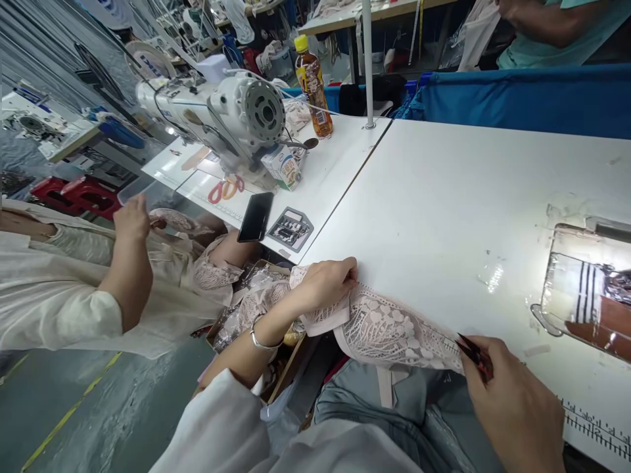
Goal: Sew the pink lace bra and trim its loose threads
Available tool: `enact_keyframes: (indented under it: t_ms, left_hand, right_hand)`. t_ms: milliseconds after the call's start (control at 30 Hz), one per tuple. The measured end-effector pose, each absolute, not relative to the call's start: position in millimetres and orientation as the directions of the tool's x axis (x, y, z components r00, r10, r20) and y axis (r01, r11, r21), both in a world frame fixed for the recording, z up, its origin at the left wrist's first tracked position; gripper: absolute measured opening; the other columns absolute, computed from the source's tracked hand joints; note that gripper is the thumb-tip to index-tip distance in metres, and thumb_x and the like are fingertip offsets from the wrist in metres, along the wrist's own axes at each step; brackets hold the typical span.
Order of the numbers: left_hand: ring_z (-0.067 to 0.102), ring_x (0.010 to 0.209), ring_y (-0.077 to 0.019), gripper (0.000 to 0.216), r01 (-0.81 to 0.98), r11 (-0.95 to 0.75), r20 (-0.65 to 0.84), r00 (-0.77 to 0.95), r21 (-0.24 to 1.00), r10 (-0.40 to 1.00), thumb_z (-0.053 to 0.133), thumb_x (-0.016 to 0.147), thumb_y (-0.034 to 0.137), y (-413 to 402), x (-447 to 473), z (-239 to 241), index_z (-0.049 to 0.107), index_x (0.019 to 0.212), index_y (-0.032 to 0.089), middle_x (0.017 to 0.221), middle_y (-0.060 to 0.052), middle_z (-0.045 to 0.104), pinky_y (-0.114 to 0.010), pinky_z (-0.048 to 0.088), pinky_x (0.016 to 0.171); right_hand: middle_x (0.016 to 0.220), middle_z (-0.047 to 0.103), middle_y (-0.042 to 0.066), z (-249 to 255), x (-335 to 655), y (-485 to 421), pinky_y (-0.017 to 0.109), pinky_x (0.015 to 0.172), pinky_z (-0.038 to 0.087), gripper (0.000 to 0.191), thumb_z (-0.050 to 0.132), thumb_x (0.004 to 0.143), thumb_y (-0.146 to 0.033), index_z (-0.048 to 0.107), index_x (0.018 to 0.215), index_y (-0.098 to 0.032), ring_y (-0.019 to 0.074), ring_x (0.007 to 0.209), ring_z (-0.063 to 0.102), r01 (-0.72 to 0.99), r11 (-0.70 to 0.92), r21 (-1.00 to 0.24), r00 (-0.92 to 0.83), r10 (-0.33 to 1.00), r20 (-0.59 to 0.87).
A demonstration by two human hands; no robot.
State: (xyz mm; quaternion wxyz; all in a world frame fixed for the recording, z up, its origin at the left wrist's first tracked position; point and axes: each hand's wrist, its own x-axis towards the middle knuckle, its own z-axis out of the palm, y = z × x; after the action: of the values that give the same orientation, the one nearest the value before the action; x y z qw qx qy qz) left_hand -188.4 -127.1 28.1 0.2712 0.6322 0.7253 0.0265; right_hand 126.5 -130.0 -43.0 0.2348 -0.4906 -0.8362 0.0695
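Note:
A pale pink lace bra (389, 328) stretches across the table's front edge and over my lap. My left hand (328, 282) is closed on its upper edge near the middle, fingers pinched. In my right hand (517, 401) is a pair of dark thread snips (476, 358) with some red on them. The pointed blades reach the right end of the lace, and the fingers curl around the handles. More lace hangs down left of my left wrist, over an open box (290, 368).
A co-worker's hand (132, 217) and lace pieces are close on the left. On the white table (444, 197) are a sewing machine (211, 112), a drink bottle (314, 89), a phone (255, 217), scissors (227, 189) and a clear case (591, 289). A pole (368, 66) rises behind.

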Motion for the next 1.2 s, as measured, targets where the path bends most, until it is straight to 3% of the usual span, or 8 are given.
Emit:
enact_keyframes:
  t_ms: [333, 400, 500, 600, 733, 1000, 1200]
  left_hand:
    - [0.055, 0.070, -0.0184, 0.013, 0.891, 0.143, -0.335, 0.011, 0.431, 0.942, 0.050, 0.086, 0.020, -124, -195, 28, 0.061, 0.094, 0.021, 0.081, -0.003, 0.068, -0.028, 0.031, 0.062]
    - [0.056, 0.071, -0.0187, 0.011, 0.896, 0.142, -0.346, 0.014, 0.422, 0.938, 0.051, 0.087, 0.021, -124, -196, 28, 0.060, 0.093, 0.022, 0.082, -0.003, 0.069, -0.028, 0.031, 0.062]
    - [0.057, 0.072, -0.0192, 0.009, 0.909, 0.133, -0.351, 0.015, 0.395, 0.936, 0.052, 0.087, 0.020, -124, -195, 28, 0.059, 0.092, 0.023, 0.083, -0.002, 0.069, -0.027, 0.031, 0.062]
    - [0.060, 0.073, -0.0203, 0.009, 0.923, 0.149, -0.356, -0.014, 0.355, 0.934, 0.052, 0.086, 0.020, -126, -195, 28, 0.058, 0.093, 0.023, 0.082, -0.001, 0.069, -0.027, 0.032, 0.062]
    - [0.060, 0.069, -0.0204, 0.008, 0.929, 0.172, -0.370, -0.041, 0.327, 0.928, 0.050, 0.087, 0.027, -124, -196, 26, 0.056, 0.090, 0.024, 0.078, 0.000, 0.068, -0.026, 0.033, 0.060]
    - [0.060, 0.072, -0.0206, 0.018, 0.926, 0.188, -0.410, -0.040, 0.328, 0.911, 0.041, 0.085, 0.037, -123, -196, 27, 0.053, 0.090, 0.025, 0.080, 0.000, 0.069, -0.027, 0.035, 0.062]
    - [0.062, 0.075, -0.0219, 0.022, 0.930, 0.189, -0.450, -0.029, 0.316, 0.893, 0.037, 0.085, 0.041, -122, -200, 24, 0.051, 0.092, 0.025, 0.083, 0.000, 0.070, -0.029, 0.036, 0.064]
  right_hand:
    - [0.081, 0.064, 0.007, -42, 125, -135, 0.029, 0.042, 0.034, 0.038, 0.034, 0.109, -0.051, 0.058, 0.106, -0.022, 0.0263, 0.065, 0.062, 0.781, 0.528, -0.335, -0.422, 0.840, 0.341]
    - [0.084, 0.065, 0.007, -38, 124, -135, 0.030, 0.047, 0.035, 0.032, 0.037, 0.111, -0.043, 0.058, 0.106, -0.020, 0.0243, 0.068, 0.063, 0.772, 0.559, -0.302, -0.428, 0.809, 0.404]
    - [0.094, 0.067, 0.005, -35, 132, -135, 0.031, 0.057, 0.040, 0.016, 0.044, 0.108, -0.016, 0.060, 0.110, -0.018, 0.0208, 0.074, 0.064, 0.706, 0.679, -0.199, -0.532, 0.695, 0.483]
    - [0.101, 0.068, 0.005, -36, 147, -140, 0.031, 0.069, 0.045, 0.030, 0.043, 0.104, -0.003, 0.062, 0.121, -0.019, 0.0216, 0.083, 0.066, 0.623, 0.775, -0.109, -0.631, 0.580, 0.514]
    - [0.103, 0.069, 0.004, -38, 160, -149, 0.032, 0.077, 0.049, 0.038, 0.043, 0.105, -0.001, 0.063, 0.129, -0.022, 0.0219, 0.087, 0.066, 0.622, 0.782, -0.044, -0.678, 0.566, 0.469]
    - [0.085, 0.063, 0.005, -27, 156, -145, 0.025, 0.057, 0.043, 0.049, 0.035, 0.098, 0.008, 0.066, 0.126, -0.017, 0.0171, 0.074, 0.062, 0.659, 0.752, -0.029, -0.657, 0.594, 0.465]
    - [0.083, 0.058, 0.003, -28, 160, -141, 0.024, 0.052, 0.037, 0.043, 0.040, 0.095, 0.008, 0.064, 0.125, -0.012, 0.0146, 0.065, 0.056, 0.648, 0.762, 0.013, -0.668, 0.560, 0.491]
